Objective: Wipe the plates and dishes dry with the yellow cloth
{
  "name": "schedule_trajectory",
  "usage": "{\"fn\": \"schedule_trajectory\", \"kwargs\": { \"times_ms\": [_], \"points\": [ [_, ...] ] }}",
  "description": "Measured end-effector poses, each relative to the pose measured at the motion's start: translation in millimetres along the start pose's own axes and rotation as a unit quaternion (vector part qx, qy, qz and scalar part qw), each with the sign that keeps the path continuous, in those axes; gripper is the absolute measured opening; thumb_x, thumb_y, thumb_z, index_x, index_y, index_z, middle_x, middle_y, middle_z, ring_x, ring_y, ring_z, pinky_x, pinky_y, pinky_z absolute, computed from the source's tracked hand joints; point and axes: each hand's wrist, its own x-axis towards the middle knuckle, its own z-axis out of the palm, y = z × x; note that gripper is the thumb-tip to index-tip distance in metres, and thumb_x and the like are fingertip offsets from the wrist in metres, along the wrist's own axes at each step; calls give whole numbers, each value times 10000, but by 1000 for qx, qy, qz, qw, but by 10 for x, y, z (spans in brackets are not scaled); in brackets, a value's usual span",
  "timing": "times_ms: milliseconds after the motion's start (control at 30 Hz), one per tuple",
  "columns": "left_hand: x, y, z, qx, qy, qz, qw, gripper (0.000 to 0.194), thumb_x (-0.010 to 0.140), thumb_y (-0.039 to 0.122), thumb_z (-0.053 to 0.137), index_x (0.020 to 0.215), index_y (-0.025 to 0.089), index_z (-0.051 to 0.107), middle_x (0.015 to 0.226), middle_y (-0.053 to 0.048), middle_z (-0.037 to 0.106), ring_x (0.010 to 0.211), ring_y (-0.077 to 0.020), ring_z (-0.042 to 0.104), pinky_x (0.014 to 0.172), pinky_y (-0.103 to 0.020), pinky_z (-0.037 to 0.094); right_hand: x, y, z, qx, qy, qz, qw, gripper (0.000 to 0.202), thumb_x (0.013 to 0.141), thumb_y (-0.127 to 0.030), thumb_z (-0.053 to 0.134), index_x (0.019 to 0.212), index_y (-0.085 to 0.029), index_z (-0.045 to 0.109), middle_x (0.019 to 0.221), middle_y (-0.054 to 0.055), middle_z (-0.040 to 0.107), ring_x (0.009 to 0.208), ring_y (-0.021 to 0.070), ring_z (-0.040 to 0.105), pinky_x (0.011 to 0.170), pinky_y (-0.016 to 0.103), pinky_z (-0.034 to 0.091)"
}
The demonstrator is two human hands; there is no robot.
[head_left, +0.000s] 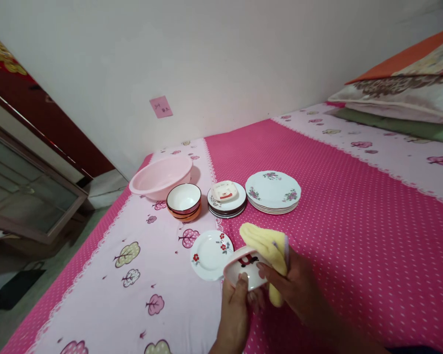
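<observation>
A small white dish [238,268] with a red and black picture inside is tilted up in front of me. My left hand [239,300] grips its lower left rim, thumb on the inside. My right hand [293,282] holds a yellow cloth [264,241] against the dish's right side, its thumb at the rim. Just left of the dish, a white plate [208,260] with red flowers lies flat on the bedspread. Beyond it stand a stack of bowls [184,199], a stack of small plates [238,199] topped by a square dish [224,191], and a stack of flowered plates [275,191].
A pink basin [162,177] sits at the back left, behind the bowls. The pink patterned bedspread [339,196] reaches the wall [214,59], where a pink note [161,107] is stuck. Pillows [409,88] are piled at the far right. The bed's left edge drops to the floor.
</observation>
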Motion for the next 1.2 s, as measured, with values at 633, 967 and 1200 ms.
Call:
{"fn": "schedule_trajectory", "kwargs": {
  "times_ms": [633,967,1200],
  "points": [
    [-83,473,-68,411,-100,140,895,277,984,324,513,1220,236,627,998,-54,751,927,-223,699,827,-317,521,250,261,-339,-89,-191,-138,968,363,900,-233,586,1261,-219,623,1121,90,745,1001,271,727,852,405,617],
    [-77,348,-165,385,-51,179,904,368,1041,477,394,1075,224,660,953,-60,746,829,-205,674,780,-305,496,90,90,-174,-54,-144,-133,979,504,784,-119,599,1275,-230,626,1080,72,757,937,269,745,801,400,656],
    [-89,277,-41,226,86,181,953,465,961,607,529,1014,178,702,863,-59,738,764,-206,662,703,-299,516,-73,137,102,49,-82,-36,995,328,953,-379,630,1259,-262,637,762,16,737,635,242,723,570,349,637]
  ]
}}
